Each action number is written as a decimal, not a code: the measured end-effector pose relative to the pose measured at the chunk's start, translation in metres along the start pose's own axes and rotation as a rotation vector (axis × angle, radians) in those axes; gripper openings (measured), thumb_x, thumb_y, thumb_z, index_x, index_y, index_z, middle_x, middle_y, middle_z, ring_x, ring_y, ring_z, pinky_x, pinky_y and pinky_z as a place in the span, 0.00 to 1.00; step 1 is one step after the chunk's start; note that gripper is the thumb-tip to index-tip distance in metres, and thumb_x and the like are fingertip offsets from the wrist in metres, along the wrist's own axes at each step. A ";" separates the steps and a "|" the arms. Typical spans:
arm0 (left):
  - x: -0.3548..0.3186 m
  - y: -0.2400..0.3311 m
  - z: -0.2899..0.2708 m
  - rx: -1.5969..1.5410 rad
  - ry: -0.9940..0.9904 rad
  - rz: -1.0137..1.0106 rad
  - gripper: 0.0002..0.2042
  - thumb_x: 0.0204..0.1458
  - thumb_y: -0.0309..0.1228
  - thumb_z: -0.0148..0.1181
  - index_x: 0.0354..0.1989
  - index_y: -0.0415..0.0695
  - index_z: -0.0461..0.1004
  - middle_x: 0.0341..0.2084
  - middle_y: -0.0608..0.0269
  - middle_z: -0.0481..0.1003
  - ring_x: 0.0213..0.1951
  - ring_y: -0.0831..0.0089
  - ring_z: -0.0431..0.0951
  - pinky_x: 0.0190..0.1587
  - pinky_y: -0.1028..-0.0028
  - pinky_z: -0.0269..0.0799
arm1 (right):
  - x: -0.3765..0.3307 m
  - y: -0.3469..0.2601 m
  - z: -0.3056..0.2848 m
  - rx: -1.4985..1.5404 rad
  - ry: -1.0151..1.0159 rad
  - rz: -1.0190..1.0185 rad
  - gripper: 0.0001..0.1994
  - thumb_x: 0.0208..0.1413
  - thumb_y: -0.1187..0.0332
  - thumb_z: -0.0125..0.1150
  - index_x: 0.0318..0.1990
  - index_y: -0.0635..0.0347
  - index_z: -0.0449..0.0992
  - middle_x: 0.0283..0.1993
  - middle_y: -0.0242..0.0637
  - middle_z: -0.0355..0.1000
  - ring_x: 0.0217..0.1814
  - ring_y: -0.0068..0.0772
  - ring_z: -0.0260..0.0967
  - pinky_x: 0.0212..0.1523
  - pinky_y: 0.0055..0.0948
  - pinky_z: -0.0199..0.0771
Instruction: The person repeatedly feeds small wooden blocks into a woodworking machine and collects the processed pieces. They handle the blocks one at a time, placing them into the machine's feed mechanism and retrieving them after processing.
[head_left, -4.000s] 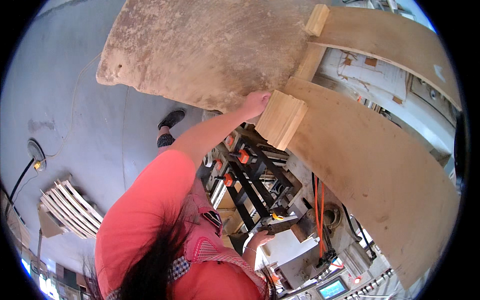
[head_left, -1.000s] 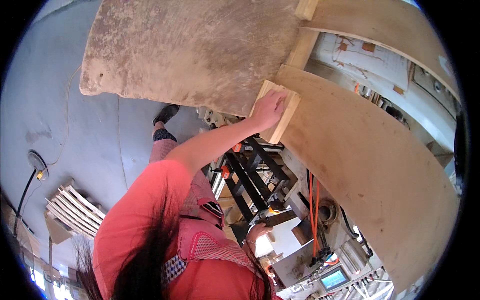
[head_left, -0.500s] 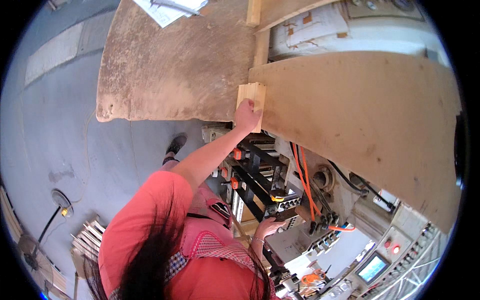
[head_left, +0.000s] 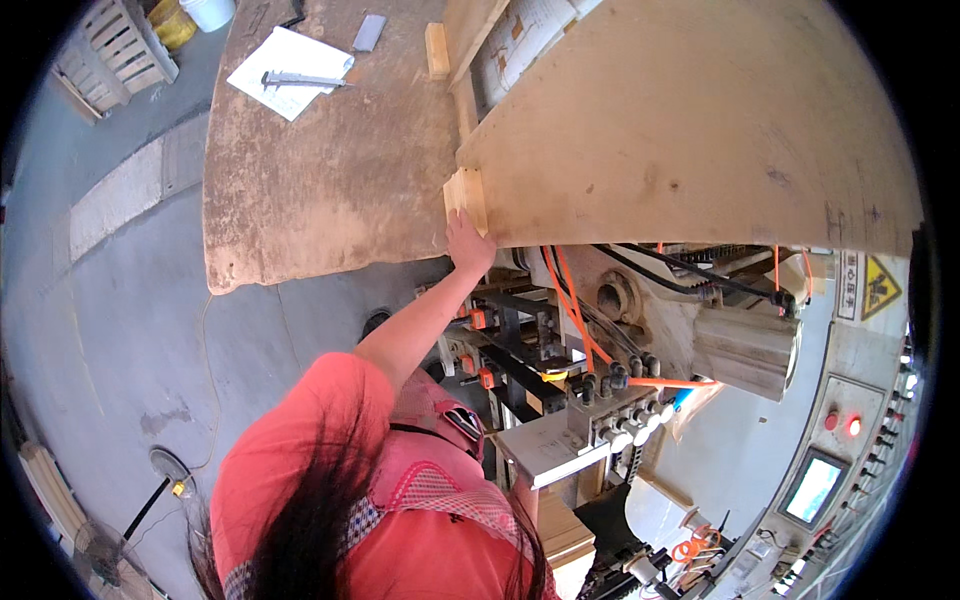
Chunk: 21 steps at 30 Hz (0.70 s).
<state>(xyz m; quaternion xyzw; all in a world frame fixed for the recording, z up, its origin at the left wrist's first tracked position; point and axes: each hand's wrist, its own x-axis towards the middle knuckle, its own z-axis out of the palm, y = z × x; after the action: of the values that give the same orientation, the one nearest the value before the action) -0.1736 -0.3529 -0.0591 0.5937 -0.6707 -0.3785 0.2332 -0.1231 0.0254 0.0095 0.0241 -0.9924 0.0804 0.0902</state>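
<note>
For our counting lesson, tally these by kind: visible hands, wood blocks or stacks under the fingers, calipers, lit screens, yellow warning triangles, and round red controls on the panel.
Visible left hand: 1
Wood block or stack: 1
Caliper: 1
Lit screen: 1
Yellow warning triangle: 1
Round red controls: 2
Total: 7

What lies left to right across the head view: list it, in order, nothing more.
Slatted pallet → white paper → small grey piece → left hand touching a light wooden block → round metal collar → lit screen → yellow triangular sign.
</note>
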 end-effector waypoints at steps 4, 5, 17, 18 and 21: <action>-0.007 0.010 -0.003 -0.012 0.033 0.043 0.29 0.42 0.28 0.61 0.54 0.33 0.58 0.55 0.43 0.59 0.57 0.47 0.58 0.55 0.56 0.59 | -0.003 0.004 0.002 0.043 -0.004 0.003 0.28 0.58 0.65 0.44 0.62 0.75 0.48 0.61 0.62 0.53 0.58 0.56 0.59 0.57 0.43 0.61; -0.007 0.013 -0.008 -0.036 -0.003 0.032 0.28 0.42 0.27 0.60 0.53 0.33 0.59 0.54 0.43 0.59 0.56 0.48 0.59 0.54 0.56 0.60 | -0.003 0.006 0.002 0.053 -0.007 0.011 0.28 0.58 0.65 0.44 0.62 0.75 0.47 0.61 0.62 0.53 0.58 0.56 0.59 0.57 0.43 0.60; 0.036 -0.088 -0.015 -0.777 -0.149 -0.288 0.13 0.44 0.24 0.61 0.40 0.39 0.71 0.28 0.61 0.76 0.28 0.73 0.76 0.31 0.74 0.72 | -0.008 0.012 0.002 0.142 -0.023 0.015 0.29 0.58 0.66 0.46 0.62 0.74 0.47 0.62 0.62 0.52 0.60 0.57 0.57 0.58 0.43 0.59; 0.038 -0.102 -0.021 -0.762 -0.131 -0.274 0.13 0.44 0.25 0.61 0.40 0.39 0.71 0.28 0.61 0.76 0.29 0.75 0.76 0.32 0.75 0.72 | -0.010 0.014 0.001 0.156 -0.028 0.016 0.29 0.58 0.67 0.46 0.62 0.74 0.47 0.62 0.62 0.52 0.60 0.57 0.56 0.58 0.43 0.59; 0.054 -0.154 -0.009 -0.523 -0.189 -0.447 0.13 0.43 0.26 0.61 0.39 0.40 0.72 0.27 0.62 0.76 0.27 0.76 0.76 0.30 0.75 0.72 | -0.006 0.014 0.000 0.223 -0.069 -0.028 0.29 0.58 0.67 0.46 0.63 0.74 0.47 0.62 0.62 0.52 0.60 0.57 0.56 0.59 0.43 0.58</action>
<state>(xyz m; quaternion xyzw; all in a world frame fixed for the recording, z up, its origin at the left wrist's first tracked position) -0.0813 -0.4093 -0.1815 0.6084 -0.4235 -0.6320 0.2258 -0.1181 0.0395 0.0062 0.0505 -0.9794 0.1881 0.0538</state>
